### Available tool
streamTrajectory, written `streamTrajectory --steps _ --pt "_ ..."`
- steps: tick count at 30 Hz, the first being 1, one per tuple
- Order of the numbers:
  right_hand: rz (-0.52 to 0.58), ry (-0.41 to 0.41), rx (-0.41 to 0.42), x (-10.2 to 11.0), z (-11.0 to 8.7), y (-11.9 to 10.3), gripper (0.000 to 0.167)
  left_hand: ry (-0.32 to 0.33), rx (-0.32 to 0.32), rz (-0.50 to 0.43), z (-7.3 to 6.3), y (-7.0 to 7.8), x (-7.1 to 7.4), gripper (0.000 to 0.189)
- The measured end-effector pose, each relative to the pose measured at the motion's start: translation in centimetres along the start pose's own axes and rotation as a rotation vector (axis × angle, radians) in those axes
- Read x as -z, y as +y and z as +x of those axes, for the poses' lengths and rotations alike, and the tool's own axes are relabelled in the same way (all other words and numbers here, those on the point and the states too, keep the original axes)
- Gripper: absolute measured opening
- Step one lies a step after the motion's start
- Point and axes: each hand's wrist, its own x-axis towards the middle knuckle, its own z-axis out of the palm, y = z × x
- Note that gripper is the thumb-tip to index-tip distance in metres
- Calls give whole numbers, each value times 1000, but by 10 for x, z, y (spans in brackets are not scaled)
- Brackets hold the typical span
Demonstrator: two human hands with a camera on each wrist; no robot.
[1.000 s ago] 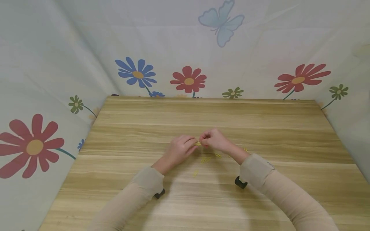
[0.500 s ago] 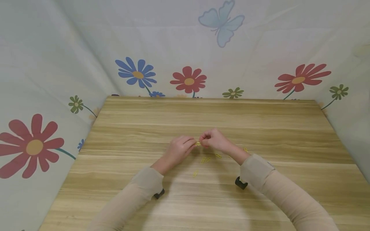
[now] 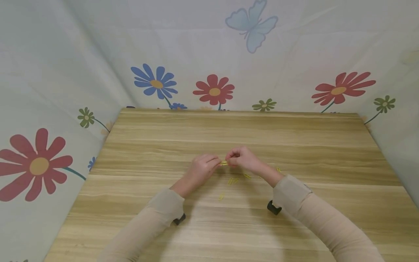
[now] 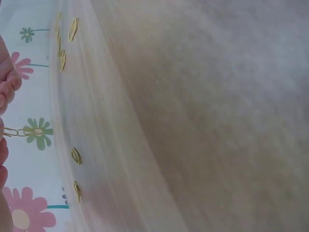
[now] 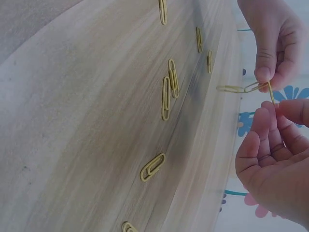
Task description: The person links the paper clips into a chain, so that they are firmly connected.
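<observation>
Over the middle of the table, my left hand (image 3: 203,168) and right hand (image 3: 243,159) are close together with a yellow paper clip (image 3: 224,163) between them. Thumb and finger of the left hand pinch a short linked chain of paper clips (image 5: 234,89), best seen in the right wrist view. That chain hangs off to one side. From below, the right hand (image 5: 277,164) pinches one paper clip (image 5: 271,93) whose far end meets the left fingertips. Whether this clip is hooked into the chain, I cannot tell. The left wrist view catches the chain (image 4: 18,131) and only parts of fingers.
Several loose yellow paper clips lie on the wooden table (image 3: 157,134), among them one nearer the body (image 3: 221,197) and one by the right wrist (image 3: 278,169). A flower-printed cloth (image 3: 183,47) stands behind the table and along its sides.
My left hand has shifted very slightly left, and a little more of the yellow clip shows between the hands. The right hand and the loose clips look the same.
</observation>
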Motion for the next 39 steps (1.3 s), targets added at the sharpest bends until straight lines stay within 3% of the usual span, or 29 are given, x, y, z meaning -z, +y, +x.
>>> streamTrajectory --steps 8,18,28,39 --pt "32 12 -2 8 -4 4 22 -4 -7 5 -3 -4 0 10" --pt "-112 30 39 17 -10 13 20 -37 14 14 -5 -6 2 9" --pt "-128 45 51 27 -16 27 20 -25 -2 21 -6 -7 4 9" --pt "-269 23 147 45 -32 47 29 -27 -6 39 -7 -5 6 8"
